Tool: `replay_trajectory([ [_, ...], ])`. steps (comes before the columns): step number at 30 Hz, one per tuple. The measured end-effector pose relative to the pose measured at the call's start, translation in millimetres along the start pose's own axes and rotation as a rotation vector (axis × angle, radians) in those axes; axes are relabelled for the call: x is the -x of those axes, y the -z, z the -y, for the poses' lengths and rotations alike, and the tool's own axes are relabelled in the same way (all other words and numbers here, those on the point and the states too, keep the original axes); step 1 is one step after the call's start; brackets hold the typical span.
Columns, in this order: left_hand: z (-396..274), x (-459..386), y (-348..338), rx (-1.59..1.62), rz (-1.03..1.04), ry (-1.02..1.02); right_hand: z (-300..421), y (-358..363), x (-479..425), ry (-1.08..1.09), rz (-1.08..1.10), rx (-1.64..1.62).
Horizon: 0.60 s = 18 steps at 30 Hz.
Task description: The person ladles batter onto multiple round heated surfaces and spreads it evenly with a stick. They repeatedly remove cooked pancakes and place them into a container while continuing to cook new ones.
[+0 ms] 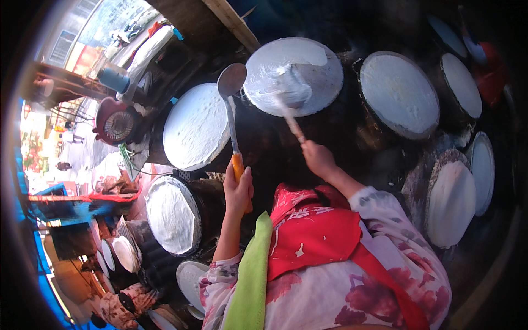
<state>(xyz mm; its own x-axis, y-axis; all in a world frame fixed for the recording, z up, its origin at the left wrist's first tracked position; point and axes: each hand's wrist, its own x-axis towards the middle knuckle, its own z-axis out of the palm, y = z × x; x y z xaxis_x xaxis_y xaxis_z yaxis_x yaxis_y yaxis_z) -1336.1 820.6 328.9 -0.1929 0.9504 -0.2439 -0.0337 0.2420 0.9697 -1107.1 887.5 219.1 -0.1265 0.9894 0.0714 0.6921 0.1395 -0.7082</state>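
Note:
My left hand (238, 187) grips the orange handle of a long metal ladle (231, 86), its bowl raised between two round griddles. In my right hand (319, 159) is a short-handled spreader (295, 126), whose moving head is blurred. That head touches white batter (268, 62) on the round griddle (324, 84) ahead of me. Batter coats the upper and left parts of this griddle; a greyer patch shows at its right. Left of the ladle, a white sheet of batter (196, 128) covers another round griddle.
More batter-covered griddles stand at right (400, 95) and lower left (172, 214). Pale round flatbreads (450, 204) are stacked at lower right. A red fan-like blower (117, 123) stands at left. Another person (123, 305) is at lower left.

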Motion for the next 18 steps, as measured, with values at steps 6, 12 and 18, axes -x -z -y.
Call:
replay_trajectory([
  [6,-17.1,-10.0,-10.0,0.064,0.047,0.06,-63.0,42.2,-6.3,-0.12,-0.085,0.016],
  [12,-19.5,-13.4,-21.6,0.074,0.08,0.091,-36.1,59.2,8.5,0.025,0.223,0.131],
  [18,-25.3,-28.3,-36.1,0.086,0.1,0.109,-107.4,83.5,-33.1,-0.084,-0.144,0.139],
])
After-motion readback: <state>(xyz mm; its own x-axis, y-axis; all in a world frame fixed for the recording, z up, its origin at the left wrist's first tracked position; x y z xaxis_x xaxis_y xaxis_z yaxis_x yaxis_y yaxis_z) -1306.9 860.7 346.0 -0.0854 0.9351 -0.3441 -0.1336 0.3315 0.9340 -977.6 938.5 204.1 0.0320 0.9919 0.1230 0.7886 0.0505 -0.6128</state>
